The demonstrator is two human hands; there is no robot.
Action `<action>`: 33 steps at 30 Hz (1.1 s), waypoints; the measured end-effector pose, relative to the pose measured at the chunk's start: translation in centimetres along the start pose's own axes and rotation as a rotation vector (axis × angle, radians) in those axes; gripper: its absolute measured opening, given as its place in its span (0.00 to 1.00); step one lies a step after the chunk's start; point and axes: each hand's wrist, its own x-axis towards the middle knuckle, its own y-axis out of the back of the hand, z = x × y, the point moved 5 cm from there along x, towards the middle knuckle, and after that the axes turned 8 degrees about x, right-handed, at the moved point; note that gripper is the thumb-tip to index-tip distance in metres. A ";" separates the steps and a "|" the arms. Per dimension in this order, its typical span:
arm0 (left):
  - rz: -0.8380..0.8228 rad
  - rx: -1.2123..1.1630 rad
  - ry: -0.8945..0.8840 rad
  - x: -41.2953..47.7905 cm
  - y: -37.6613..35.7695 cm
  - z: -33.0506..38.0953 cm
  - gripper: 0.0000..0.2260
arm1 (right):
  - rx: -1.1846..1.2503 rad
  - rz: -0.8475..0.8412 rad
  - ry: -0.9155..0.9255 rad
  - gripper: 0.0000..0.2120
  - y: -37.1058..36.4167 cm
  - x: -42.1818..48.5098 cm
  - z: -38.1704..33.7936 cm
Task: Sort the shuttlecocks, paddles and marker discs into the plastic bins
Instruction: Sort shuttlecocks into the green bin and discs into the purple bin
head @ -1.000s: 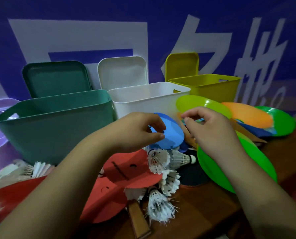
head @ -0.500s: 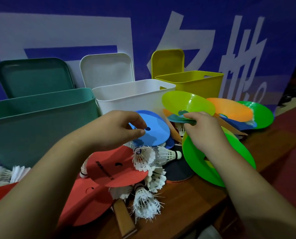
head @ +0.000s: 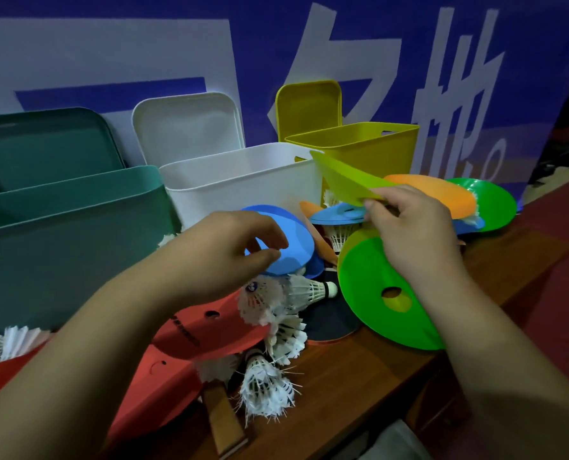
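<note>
A brown wooden table (head: 359,376) carries three open tubs along its back edge: a teal bin (head: 61,244) at the left, a white bin (head: 243,184) in the middle and a yellow bin (head: 376,151) to the right. Nearer the front edge lie red paddles (head: 207,330), shuttlecocks (head: 263,390) and a green disc (head: 369,293).

Dim, vignetted corners, wide-angle distortion
</note>
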 end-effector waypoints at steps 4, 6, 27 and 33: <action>-0.008 0.126 -0.298 -0.3 -2.0 5.5 0.08 | 0.094 0.042 0.057 0.07 2.6 -0.5 -0.4; -0.049 0.206 -0.373 -0.1 -3.9 7.4 0.12 | 0.111 0.060 0.074 0.07 4.0 -0.8 -0.5; 0.125 0.318 -0.528 0.3 -5.6 13.2 0.14 | 0.162 0.044 0.037 0.06 9.8 -2.9 2.0; 0.275 0.308 -0.467 -0.7 -1.1 11.0 0.12 | 0.164 0.009 0.094 0.05 8.8 -2.3 0.8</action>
